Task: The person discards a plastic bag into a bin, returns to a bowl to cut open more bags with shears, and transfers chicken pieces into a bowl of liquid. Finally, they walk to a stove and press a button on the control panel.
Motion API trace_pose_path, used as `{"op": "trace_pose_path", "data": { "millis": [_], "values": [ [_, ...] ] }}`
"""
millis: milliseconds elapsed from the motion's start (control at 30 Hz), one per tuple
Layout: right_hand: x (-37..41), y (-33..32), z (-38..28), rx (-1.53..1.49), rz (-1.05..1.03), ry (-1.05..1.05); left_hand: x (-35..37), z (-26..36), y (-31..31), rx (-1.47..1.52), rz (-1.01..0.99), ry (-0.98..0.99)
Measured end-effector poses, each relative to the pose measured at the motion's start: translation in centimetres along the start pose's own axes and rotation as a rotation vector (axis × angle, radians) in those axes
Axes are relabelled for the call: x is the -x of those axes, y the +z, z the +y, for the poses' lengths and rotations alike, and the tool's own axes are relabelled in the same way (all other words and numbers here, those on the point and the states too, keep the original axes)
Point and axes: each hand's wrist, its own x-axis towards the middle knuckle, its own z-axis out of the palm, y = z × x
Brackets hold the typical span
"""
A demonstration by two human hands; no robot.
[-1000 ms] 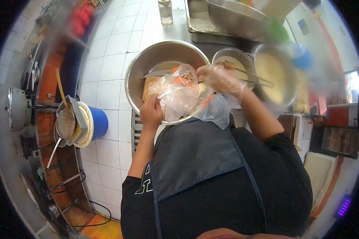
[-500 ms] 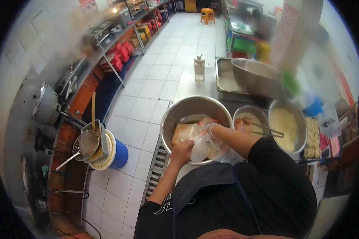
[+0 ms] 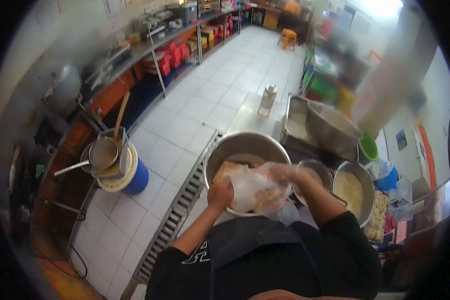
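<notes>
Big steel bowl (image 3: 245,134): on the table, directly before you. Plastic bag (image 3: 252,190): over the bowl's near half, pale food inside. Your left hand (image 3: 221,194): at the bowl's near rim, fingers closed on the bag's left side. Your gloved right hand (image 3: 285,174): at the bowl's right rim, on the bag's top; blur hides its fingers' grip.

Judged step: bagging food. The next move calls for a spread bag mouth above the bowl.

Floor: white tiles (image 3: 185,125), with a long metal drain grate (image 3: 172,220) along the counter edge. A blue plastic bucket (image 3: 137,179) stands on the tiles, a round long-handled metal skimmer (image 3: 104,152) resting on top. Counter: clear white-capped bottle (image 3: 267,100), upright. The rectangular steel tray (image 3: 292,125) beside it holds a tilted steel mixing bowl (image 3: 330,127). Round steel pot of pale batter (image 3: 350,187), green plastic bowl (image 3: 369,147) behind it. Small orange stool (image 3: 288,37) far back.
</notes>
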Motion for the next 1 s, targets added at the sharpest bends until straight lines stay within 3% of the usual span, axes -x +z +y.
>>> {"op": "trace_pose_path", "data": {
  "millis": [67, 133, 167, 267, 333, 433, 500, 567, 600, 633, 667, 767, 867, 900, 967, 1000],
  "values": [
    [5.9, -4.5, -4.4, -0.600, 0.194, 0.050, -0.1, -0.4, 0.1, 0.079, 0.031, 0.056],
    [8.5, -6.5, -6.0, -1.119, 0.257, 0.090, 0.1, -1.7, 1.2, 0.012, 0.035, 0.025],
    [9.0, -6.6, -5.1, -1.236, 0.272, 0.057, 0.0, -1.9, 1.2, 0.071, 0.073, 0.071],
    [9.7, -5.1, -2.5, -1.295, 0.457, 0.001, 0.1, -1.4, 0.6, 0.196, 0.081, 0.136],
    [10.7, -4.5, -2.4, -1.359, 0.779, -0.057, 0.1, -1.5, 0.9, 0.290, 0.070, 0.112],
    [12.0, -2.4, -1.6, -1.548, 0.799, 0.015, 0.3, -1.3, 0.8, 0.285, 0.033, 0.146],
    [13.7, -1.2, -1.6, -1.571, 0.802, 0.169, 0.5, -1.8, 1.2, 0.244, 0.037, 0.171],
    [14.5, -0.3, -1.7, -1.161, 0.900, 0.459, 0.3, -1.9, 1.3, 0.333, 0.023, 0.136],
    [15.8, -2.5, -3.8, -0.874, 0.742, 0.703, 0.2, -0.2, -0.6, 0.264, -0.060, 0.071],
    [15.9, -1.6, -3.1, -0.886, 0.728, 0.708, 0.4, -0.9, 0.0, 0.259, -0.075, 0.061],
    [16.0, -0.4, -1.6, -0.648, 0.648, 0.781, 0.5, -2.2, 1.0, 0.336, -0.107, 0.017],
    [16.5, -2.5, -3.9, -0.497, 0.478, 0.911, 0.2, -3.9, 2.1, 0.166, 0.079, 0.367],
    [16.1, -1.0, -2.7, -0.158, 0.394, 0.845, 0.2, -3.8, 2.0, 0.231, 0.080, 0.323],
    [15.8, 0.6, -1.5, -0.162, 0.393, 0.844, 0.3, -3.7, 2.2, 0.347, 0.076, 0.210],
    [15.2, 2.6, -0.3, -0.225, 0.639, 0.817, 0.4, -3.0, 1.9, 0.455, 0.077, 0.094],
    [15.1, 2.2, -0.7, -0.227, 0.641, 0.810, 0.1, -2.0, 1.2, 0.528, 0.061, 0.049]
  ]
}}
